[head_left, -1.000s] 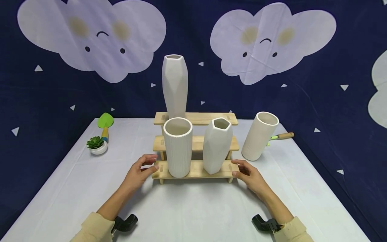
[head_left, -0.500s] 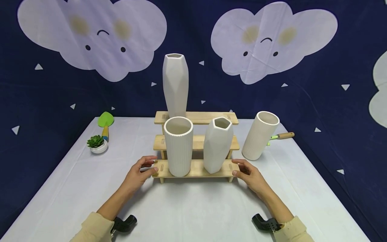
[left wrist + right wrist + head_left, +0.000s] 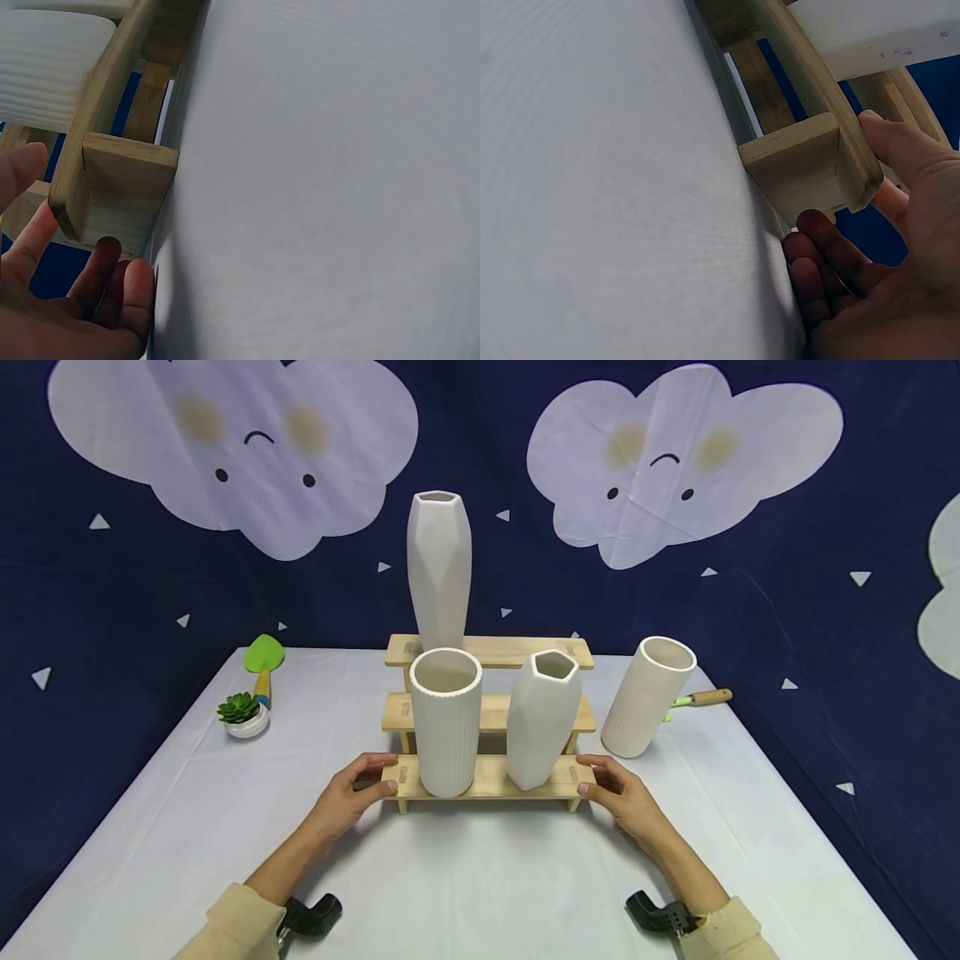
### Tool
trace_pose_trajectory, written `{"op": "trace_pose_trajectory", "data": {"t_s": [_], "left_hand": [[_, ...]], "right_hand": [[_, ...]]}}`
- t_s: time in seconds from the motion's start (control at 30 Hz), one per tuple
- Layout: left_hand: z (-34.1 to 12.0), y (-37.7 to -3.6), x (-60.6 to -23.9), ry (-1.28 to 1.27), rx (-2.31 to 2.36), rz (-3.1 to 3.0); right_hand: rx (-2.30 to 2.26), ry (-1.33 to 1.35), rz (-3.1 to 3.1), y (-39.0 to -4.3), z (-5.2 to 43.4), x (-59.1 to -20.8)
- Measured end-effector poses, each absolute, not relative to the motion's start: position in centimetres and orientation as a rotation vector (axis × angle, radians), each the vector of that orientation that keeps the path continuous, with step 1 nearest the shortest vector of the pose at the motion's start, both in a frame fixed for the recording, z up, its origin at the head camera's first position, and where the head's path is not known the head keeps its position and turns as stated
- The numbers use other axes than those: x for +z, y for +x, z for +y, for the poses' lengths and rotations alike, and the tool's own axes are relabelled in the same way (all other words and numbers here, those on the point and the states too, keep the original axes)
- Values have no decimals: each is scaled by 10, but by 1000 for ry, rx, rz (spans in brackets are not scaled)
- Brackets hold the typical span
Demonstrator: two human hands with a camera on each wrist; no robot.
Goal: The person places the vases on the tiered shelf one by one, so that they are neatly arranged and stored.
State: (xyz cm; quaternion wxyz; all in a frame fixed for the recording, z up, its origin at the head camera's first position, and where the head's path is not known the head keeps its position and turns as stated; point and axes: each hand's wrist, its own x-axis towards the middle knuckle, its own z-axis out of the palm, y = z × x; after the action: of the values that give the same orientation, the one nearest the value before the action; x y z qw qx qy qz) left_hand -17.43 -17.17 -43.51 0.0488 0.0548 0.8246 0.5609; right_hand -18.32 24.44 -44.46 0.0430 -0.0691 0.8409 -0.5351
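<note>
A three-tier wooden plant stand (image 3: 491,783) stands on the table in the head view. My left hand (image 3: 347,795) is at the left end of its lowest shelf, thumb and index finger about the board's end. My right hand (image 3: 618,793) grips the right end, thumb on top, as the right wrist view shows; its other fingers curl loosely below. On the lowest shelf are a ribbed white vase (image 3: 448,735) and a faceted white vase (image 3: 542,727), which leans in view. A taller faceted vase (image 3: 440,568) stands on the top shelf at left.
Right of the stand is another ribbed white vase (image 3: 645,702), with a wooden-handled green tool (image 3: 705,697) partly behind it. At left lie a potted succulent (image 3: 243,717) and a green toy-like trowel (image 3: 264,660). A dark cloud-print cloth (image 3: 480,585) hangs behind the table.
My left hand has moved slightly right and closed in on the stand's left end. The right hand stays at its end. The stand and vases show only a slight shift along with the whole view.
</note>
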Motion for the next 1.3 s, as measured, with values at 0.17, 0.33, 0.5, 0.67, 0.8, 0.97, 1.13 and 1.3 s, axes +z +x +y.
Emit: {"op": "trace_pose_trajectory", "data": {"t_s": [0.17,0.33,0.5,0.67,0.8,0.97,1.13,1.3], "left_hand": [[-171,-175,-437,151,1714,2496],[-170,-176,-438,144,1721,2472],[-170,-176,-438,130,1707,2474],[-169,-176,-438,119,1699,2476],[-169,-176,-437,116,1686,2487],[-168,-177,-438,109,1700,2489],[-168,-178,-438,91,1703,2473],[-167,-178,-439,76,1710,2457]], "right_hand": [[-1646,-203,2547,-183,244,-443],[-1657,-214,2537,-184,245,-443],[-1695,-226,2519,-184,246,-443],[-1723,-231,2513,-184,246,-440],[-1732,-217,2527,-184,247,-437],[-1783,-224,2540,-185,247,-432],[-1830,-219,2547,-187,249,-429],[-1827,-203,2579,-189,252,-425]]}}
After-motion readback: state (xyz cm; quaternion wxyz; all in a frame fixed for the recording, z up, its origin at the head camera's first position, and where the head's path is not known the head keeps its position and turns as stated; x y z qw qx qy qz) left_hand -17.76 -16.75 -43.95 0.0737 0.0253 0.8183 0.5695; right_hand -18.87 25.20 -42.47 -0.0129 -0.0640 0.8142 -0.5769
